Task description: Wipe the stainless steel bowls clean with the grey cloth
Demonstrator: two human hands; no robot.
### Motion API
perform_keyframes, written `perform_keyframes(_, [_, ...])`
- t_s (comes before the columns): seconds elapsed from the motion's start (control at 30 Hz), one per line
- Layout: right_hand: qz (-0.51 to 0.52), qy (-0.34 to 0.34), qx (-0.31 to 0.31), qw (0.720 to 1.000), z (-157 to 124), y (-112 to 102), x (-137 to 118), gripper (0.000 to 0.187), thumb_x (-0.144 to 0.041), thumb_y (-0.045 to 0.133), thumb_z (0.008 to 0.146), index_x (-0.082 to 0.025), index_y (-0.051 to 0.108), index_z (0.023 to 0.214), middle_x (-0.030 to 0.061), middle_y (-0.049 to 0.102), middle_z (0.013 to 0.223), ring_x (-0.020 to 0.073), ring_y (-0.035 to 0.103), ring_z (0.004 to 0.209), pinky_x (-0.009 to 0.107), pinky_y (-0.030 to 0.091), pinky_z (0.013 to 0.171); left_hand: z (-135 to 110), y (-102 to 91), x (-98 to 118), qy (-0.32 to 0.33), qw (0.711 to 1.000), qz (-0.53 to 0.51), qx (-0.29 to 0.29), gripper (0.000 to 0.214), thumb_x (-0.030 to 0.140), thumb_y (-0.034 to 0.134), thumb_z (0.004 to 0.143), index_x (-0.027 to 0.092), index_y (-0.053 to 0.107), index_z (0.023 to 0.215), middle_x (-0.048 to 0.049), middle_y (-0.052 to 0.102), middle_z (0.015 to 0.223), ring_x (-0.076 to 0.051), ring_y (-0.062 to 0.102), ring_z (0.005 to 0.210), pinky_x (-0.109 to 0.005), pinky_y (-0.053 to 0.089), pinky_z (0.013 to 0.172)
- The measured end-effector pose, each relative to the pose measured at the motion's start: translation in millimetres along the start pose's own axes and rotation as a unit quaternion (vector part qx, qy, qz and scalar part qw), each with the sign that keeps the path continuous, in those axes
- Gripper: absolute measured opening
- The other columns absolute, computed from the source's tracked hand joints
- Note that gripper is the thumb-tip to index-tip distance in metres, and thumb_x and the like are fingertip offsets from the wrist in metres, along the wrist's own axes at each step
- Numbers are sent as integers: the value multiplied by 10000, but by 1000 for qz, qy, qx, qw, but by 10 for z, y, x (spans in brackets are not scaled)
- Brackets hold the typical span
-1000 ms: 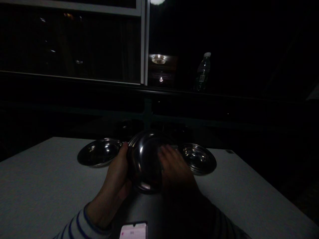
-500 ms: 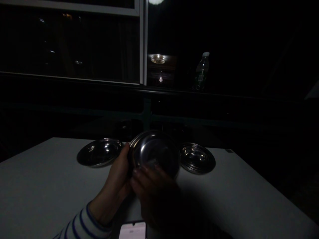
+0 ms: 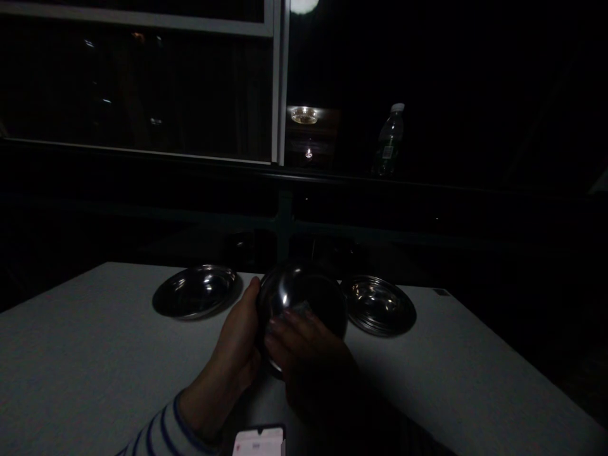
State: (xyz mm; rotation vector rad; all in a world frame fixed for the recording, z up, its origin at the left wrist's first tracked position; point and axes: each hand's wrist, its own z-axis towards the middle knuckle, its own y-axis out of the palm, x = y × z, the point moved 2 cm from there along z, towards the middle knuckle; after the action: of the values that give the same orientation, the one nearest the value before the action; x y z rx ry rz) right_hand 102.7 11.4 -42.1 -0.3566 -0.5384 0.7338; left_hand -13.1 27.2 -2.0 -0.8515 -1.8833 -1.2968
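My left hand (image 3: 240, 335) grips the left rim of a shiny metal bowl (image 3: 308, 285), held tilted above the table with its rounded face towards me. Across the lower part of that face lie the fingers of my right hand (image 3: 308, 354), stretched out and in deep shadow. A small greyish patch shows by the right fingertips; whether it is a cloth, a label or a reflection I cannot tell. On the table, a wide metal dish (image 3: 194, 292) stands to the left, and stacked metal bowls (image 3: 379, 305) stand to the right.
The white table (image 3: 118, 354) is dimly lit. A phone (image 3: 259, 441) with a lit screen is at the near edge. Behind the table are a dark window with a pale frame (image 3: 278, 82) and a clear bottle (image 3: 390, 140) with a white cap.
The held bowl has tipped and its face looks darker. My right hand has shifted slightly over it, and the whole view has moved a little.
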Motion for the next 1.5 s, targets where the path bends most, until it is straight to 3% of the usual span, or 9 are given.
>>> perform_keyframes(0.2, [-30,149,-12,988,26,-129,336,403,-148,283,862,9,400,1214,190,480,1249,221,349,1245,400,422,944,-63,28,-92,-18,997,71,-26,317,460,540,732,156,602,671,-33,641,557,-159,597,503,-258,458,507])
perform_keyframes(0.33, [7,73,16,997,69,-123,58,316,-194,352,868,-132,488,1146,73,544,1208,173,326,1259,382,345,1016,-48,-1,-77,6,999,38,-9,279,446,580,705,169,612,720,-8,637,569,-143,601,542,-233,450,528])
perform_keyframes(0.43, [36,49,-34,998,60,-145,71,339,-245,373,868,-154,475,1178,58,500,1262,178,304,1272,384,333,1025,-33,-18,-71,-2,999,43,-11,295,469,581,694,174,601,694,0,618,535,-154,599,547,-235,435,501])
perform_keyframes(0.63, [-13,219,1,976,24,-229,461,384,-180,294,875,-71,431,1217,159,465,1269,219,388,1217,413,425,936,-131,45,-58,-22,995,83,-43,337,478,530,726,158,587,636,-23,625,538,-177,596,536,-257,427,488])
perform_keyframes(0.77, [-11,112,53,992,117,-159,119,276,-174,348,868,-140,548,1055,71,593,1127,173,417,1187,371,346,1008,-157,55,-69,-63,997,41,-32,370,490,491,751,162,578,605,-13,592,488,-159,591,527,-230,420,484])
perform_keyframes(0.87, [18,39,15,999,132,-152,56,277,-209,362,869,-158,548,1069,31,600,1127,158,424,1177,354,322,1025,-154,62,-75,-66,996,14,-56,386,506,465,763,167,586,623,-6,586,487,-139,576,493,-215,408,465])
perform_keyframes(1.07, [32,226,-25,973,48,-308,544,380,-147,256,878,-30,473,1167,145,538,1190,192,469,1132,372,435,925,-235,117,-55,-65,994,32,-77,488,571,394,771,150,599,635,-16,571,484,-135,541,443,-230,408,452])
perform_keyframes(1.3, [44,47,-26,998,179,-229,139,268,-226,351,883,-167,548,1056,11,613,1089,147,473,1098,345,342,992,-239,123,-107,-84,992,7,-99,489,576,418,759,153,555,556,16,489,403,-103,484,388,-201,352,419])
perform_keyframes(1.5, [64,202,-13,977,120,-366,456,337,-174,288,873,-104,516,1111,120,551,1135,198,478,1080,382,435,893,-263,161,-128,-95,989,9,-110,548,623,385,743,152,490,484,10,460,383,-95,445,351,-191,304,376])
